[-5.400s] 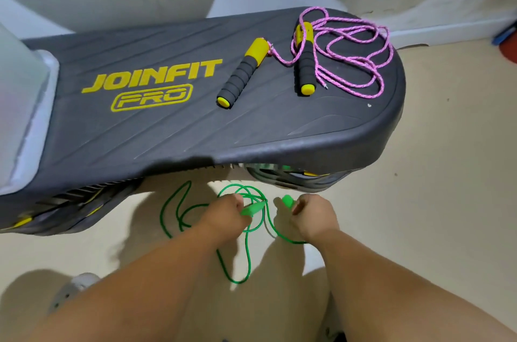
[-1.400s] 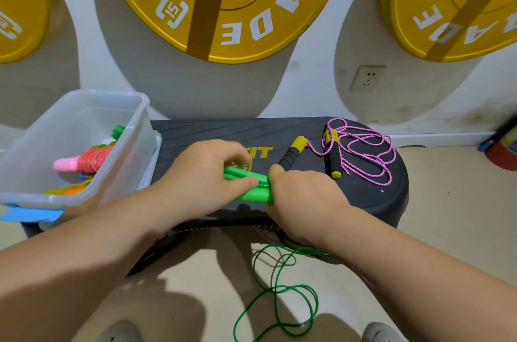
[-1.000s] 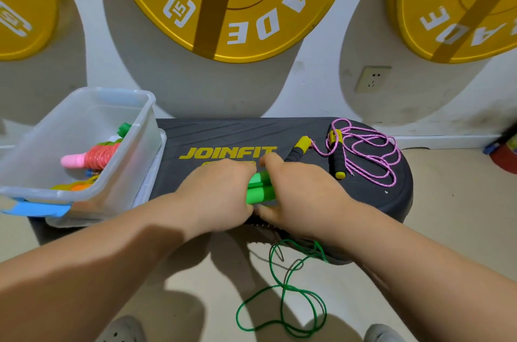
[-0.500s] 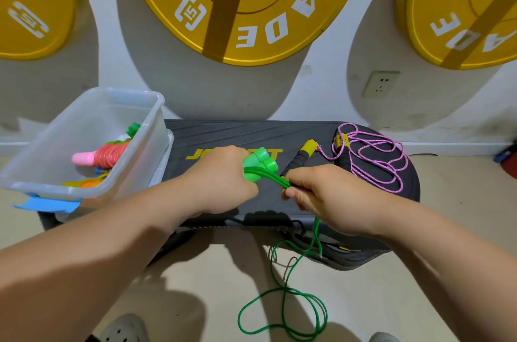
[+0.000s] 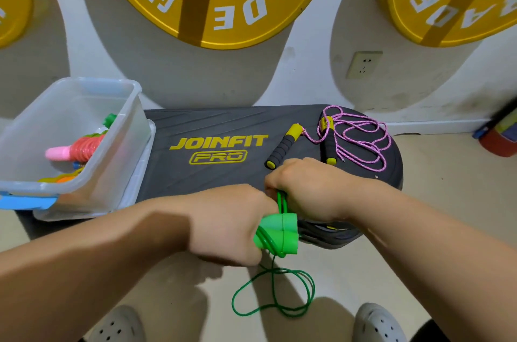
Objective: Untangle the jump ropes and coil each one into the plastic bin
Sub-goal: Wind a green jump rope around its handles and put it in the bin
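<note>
Head view: we record both forearms reaching forward from the bottom edge and meeting at the near edge of the black step platform (image 5: 212, 123). The left hand (image 5: 226, 225) is knuckles-up, its fingers curled round the two green handles (image 5: 279, 232). These lie side by side, and their ends jut out on the right side of the fist. The right hand (image 5: 310, 190) sits just beyond it, touching the left hand, with its fingers curled down round the green cord (image 5: 280, 200) where it rises from the handles. Its fingertips are hidden beneath the hand, so the grip appears to be a pinch, though we cannot confirm it. Below the handles the cord hangs in a loose loop (image 5: 272, 294) near the floor, close to a grey shoe (image 5: 377, 322).

The pink jump rope (image 5: 361, 140) lies in a loose heap on the right end of the platform. Its black-and-yellow handles (image 5: 282, 147) are just beyond the right hand's knuckles and apart from them. The plastic bin (image 5: 92, 81) stands at the left end, well apart from both hands. It holds a coiled rope with a pink handle (image 5: 60, 151).
</note>
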